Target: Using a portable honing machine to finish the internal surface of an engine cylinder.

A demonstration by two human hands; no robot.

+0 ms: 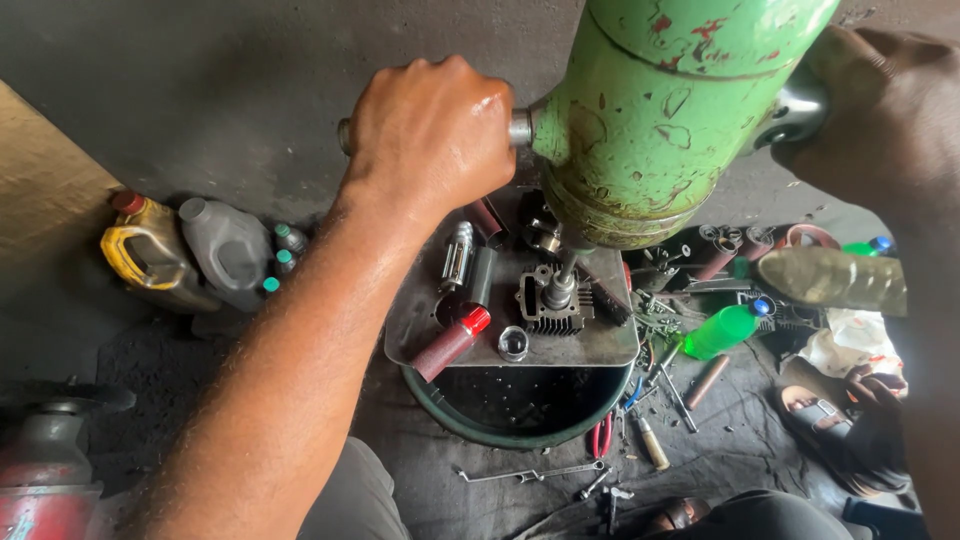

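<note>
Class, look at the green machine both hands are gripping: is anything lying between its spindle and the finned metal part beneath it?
Nothing visible. The left hand and right hand grip handles on the green machine; its spindle runs straight down into the finned metal part on the metal plate.

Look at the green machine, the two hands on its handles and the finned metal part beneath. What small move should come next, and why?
Probably a small, even turn of both handles. The left hand and right hand each grip a handle of the green machine, and its spindle already sits in the bore of the finned metal part on the steel plate, apparently lined up.
</note>
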